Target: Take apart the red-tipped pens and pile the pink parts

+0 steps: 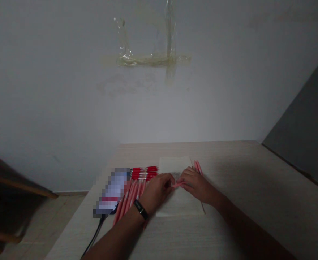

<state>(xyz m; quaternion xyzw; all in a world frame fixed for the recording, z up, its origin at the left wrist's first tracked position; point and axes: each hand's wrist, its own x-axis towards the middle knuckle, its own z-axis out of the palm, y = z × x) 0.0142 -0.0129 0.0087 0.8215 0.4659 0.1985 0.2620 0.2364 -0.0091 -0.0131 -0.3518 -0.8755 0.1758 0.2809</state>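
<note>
Left grip [161, 185] and right grip [193, 182] pinch a slim pink piece [179, 184] between them.

On the table [256, 206], pens [148, 174] lie between phone [112, 191] and paper [183, 207].

No lettering, brand or number can be read across the tabletop [224, 224]. At left, the phone [108, 191] has a screen blurred into blocks, its contents illegible. The wristband [141, 209] has a dark face too dim to read. Pale bands on the pink sticks [128, 198], and the red pens [145, 175] lying beyond them, are too small to decipher.
</note>
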